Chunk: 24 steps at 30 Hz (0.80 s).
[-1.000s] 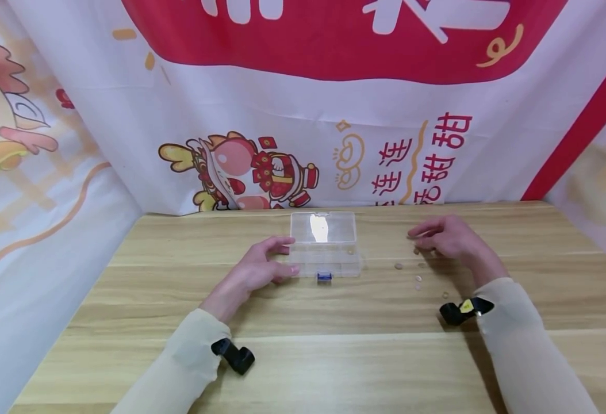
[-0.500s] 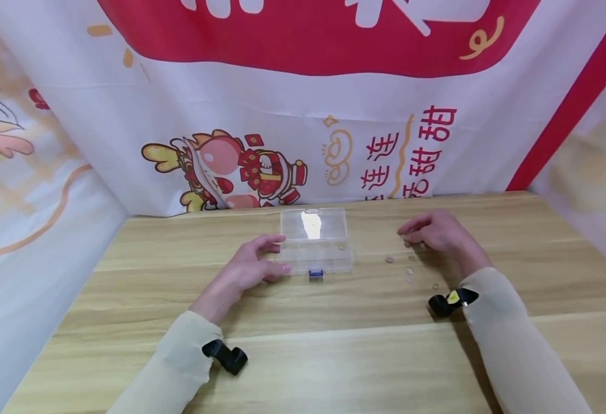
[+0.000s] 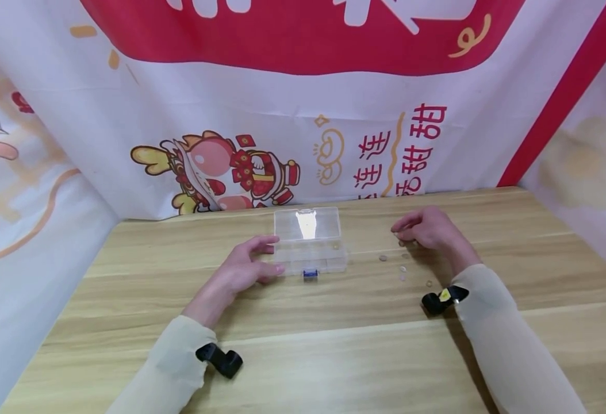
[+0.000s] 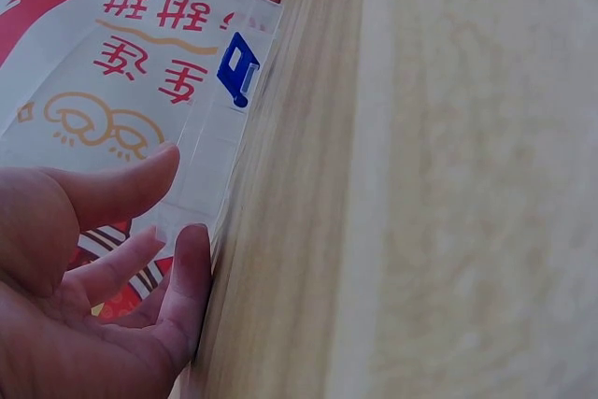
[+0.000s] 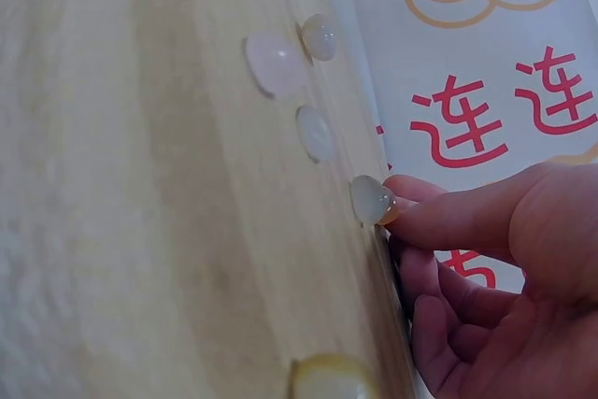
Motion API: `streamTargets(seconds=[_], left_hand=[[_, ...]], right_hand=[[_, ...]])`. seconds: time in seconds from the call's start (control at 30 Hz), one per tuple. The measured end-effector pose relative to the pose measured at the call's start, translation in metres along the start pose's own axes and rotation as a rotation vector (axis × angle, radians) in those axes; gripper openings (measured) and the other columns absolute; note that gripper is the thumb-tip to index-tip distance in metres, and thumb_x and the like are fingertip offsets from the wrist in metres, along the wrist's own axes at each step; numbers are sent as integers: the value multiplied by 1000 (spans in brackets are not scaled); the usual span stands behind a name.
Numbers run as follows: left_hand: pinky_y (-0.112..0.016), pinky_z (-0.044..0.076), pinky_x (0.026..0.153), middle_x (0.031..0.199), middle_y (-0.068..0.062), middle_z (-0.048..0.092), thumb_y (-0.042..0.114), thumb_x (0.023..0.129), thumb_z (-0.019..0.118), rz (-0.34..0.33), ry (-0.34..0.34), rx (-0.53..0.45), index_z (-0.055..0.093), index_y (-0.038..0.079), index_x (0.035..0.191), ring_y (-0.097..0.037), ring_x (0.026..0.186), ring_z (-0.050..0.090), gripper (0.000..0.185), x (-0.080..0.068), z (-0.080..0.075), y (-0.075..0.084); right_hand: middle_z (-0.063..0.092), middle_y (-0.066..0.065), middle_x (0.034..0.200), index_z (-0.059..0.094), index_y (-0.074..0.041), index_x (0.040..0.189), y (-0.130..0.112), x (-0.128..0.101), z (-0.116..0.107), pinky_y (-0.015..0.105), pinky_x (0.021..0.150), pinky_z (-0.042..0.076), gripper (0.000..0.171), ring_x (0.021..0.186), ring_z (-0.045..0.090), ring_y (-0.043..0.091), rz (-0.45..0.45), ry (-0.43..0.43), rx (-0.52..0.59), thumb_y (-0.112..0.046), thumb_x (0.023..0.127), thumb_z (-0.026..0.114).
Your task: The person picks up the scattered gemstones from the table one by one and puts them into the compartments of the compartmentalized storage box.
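The clear box [image 3: 310, 241] lies shut on the counter [image 3: 303, 345], steadied at its left end by the left hand [image 3: 241, 270], fingers relaxed and straight against it. Just right, the right hand [image 3: 427, 230] pinches one bead [image 5: 372, 201]; its grip is closed on it. Judged early: four or so beads [image 3: 401, 269] lie loose, one seems boxed; box contents are hard to make out.

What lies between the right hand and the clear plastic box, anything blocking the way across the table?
Nothing visible blocks it. The right hand touches a small bead; between it and the clear box there is bare table, with a few loose beads lying nearer the person. The box's lid stands open.
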<state>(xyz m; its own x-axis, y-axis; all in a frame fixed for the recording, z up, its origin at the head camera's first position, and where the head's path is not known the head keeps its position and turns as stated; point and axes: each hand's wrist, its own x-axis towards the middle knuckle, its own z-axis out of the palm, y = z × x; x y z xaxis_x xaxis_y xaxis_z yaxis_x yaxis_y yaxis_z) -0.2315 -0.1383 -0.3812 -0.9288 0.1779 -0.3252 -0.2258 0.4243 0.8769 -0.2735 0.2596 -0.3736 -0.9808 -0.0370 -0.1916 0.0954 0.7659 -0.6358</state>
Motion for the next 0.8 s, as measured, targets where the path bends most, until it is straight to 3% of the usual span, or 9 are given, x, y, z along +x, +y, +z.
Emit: streamTargets(seconds=[0.33,0.53,0.8], left_hand=[[-28,56,80,154,-7,55,19,94,81,10,-1,9,54,27,154,-22,94,66,66,2,0,4],[-29,56,81,154,-7,55,21,94,82,12,-3,18,54,28,153,-23,95,66,66,3,1,4],[-29,56,81,153,-6,56,20,94,82,2,12,28,55,28,153,-23,94,66,66,-1,-2,0]], right_hand=[[75,17,118,79,-7,116,-1,0,-3,42,95,48,22,110,62,31,-4,44,-40,-18,98,75],[71,15,111,76,-6,112,-1,-1,-4,35,83,46,21,103,59,29,17,69,-41,-21,97,76],[69,16,121,69,-9,118,-11,0,1,37,89,48,21,109,61,30,-55,149,68,-20,101,69]])
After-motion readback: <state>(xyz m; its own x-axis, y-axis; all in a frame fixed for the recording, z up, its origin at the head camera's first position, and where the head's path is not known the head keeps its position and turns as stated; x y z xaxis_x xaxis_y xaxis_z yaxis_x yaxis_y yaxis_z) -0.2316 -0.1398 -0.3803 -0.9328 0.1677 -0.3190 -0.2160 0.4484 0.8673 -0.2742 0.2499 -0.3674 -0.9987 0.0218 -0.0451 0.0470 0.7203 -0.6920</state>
